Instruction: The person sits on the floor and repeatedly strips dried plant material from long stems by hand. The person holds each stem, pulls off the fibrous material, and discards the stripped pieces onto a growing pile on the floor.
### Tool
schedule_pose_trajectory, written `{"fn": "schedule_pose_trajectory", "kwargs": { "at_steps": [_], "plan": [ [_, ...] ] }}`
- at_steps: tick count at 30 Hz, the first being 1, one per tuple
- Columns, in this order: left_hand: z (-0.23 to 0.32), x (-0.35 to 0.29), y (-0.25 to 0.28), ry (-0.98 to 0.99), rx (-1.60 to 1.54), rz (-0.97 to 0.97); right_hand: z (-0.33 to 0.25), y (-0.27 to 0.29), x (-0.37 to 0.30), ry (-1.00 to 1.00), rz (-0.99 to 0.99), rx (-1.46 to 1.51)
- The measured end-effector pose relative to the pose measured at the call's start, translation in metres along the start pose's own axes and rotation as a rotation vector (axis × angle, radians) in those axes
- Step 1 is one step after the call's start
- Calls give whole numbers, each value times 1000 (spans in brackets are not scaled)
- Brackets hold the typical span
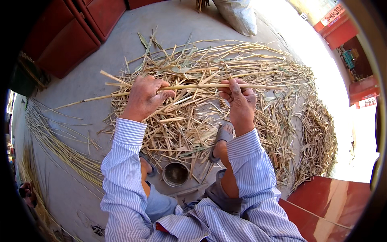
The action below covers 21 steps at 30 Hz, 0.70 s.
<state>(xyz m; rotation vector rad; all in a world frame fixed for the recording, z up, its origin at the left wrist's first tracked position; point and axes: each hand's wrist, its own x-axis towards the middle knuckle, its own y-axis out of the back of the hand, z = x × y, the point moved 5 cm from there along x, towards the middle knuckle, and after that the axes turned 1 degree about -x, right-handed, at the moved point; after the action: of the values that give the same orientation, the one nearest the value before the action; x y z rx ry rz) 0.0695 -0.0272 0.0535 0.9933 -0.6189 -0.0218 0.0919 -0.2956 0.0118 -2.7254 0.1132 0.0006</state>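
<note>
A long, thin yellow reed stalk [197, 86] runs level between my two hands, over a heap of pale split pieces and dry leaf sheaths [177, 117]. My left hand [143, 97] is closed round it, thumb and forefinger toward the right. My right hand [240, 97] pinches it between thumb and fingers, with the tapering tip reaching out to the right. Left of my left hand, a thin stalk [92, 99] slants down toward the floor, and short pale strips [115, 78] stick out above it. Whether my left palm hides anything else, I cannot tell.
Between my sandalled feet [222, 139] stands a small round metal bowl [175, 174]. Bundles of slim stalks [76, 155] lie at the left. Red cabinets [64, 40] stand far left, a white sack [238, 16] at the back. A red panel [322, 205] is at the near right.
</note>
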Motion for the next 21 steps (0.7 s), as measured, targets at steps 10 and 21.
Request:
{"fn": "schedule_pose_trajectory", "kwargs": {
  "at_steps": [10,21],
  "plan": [
    [-35,-13,4,248,124,-96,-19,27,1,47,109,-7],
    [52,11,-39,11,-163,225,-5,-27,-29,-3,-67,3]
  ]
}}
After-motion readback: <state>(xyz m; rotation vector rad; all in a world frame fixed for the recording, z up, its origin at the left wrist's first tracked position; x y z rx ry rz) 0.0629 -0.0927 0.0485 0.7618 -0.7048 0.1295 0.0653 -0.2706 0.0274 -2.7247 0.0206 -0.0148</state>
